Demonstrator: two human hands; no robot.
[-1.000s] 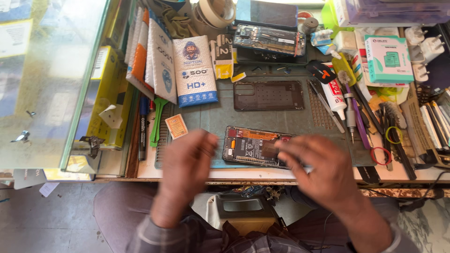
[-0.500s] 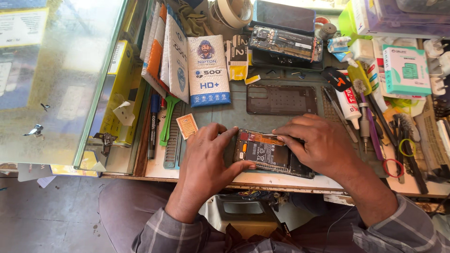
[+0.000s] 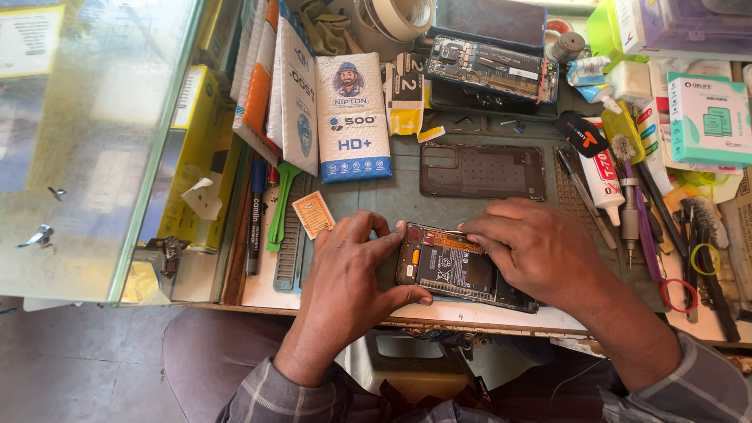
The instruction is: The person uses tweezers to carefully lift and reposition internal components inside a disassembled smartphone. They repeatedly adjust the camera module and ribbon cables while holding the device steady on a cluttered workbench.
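Observation:
An opened phone (image 3: 454,268) with its black battery and circuit boards showing lies face down on the green work mat (image 3: 399,196) near the bench's front edge. My left hand (image 3: 345,270) grips the phone's left end, thumb under it and fingers along its top corner. My right hand (image 3: 536,254) rests over the phone's right half, fingertips pressing along its upper edge. The phone's removed dark back cover (image 3: 482,170) lies on the mat just beyond my hands.
A second opened phone (image 3: 493,69) lies further back. White pouches (image 3: 352,117) stand at the left. A glue bottle (image 3: 607,182), screwdrivers, tweezers and brushes crowd the right. A green pry tool (image 3: 280,205) and marker (image 3: 256,215) lie left, beside a glass case (image 3: 94,141).
My hands came in from in front of the phone and closed on it. The left now grips its end and the right presses on its top edge. The view shifted slightly.

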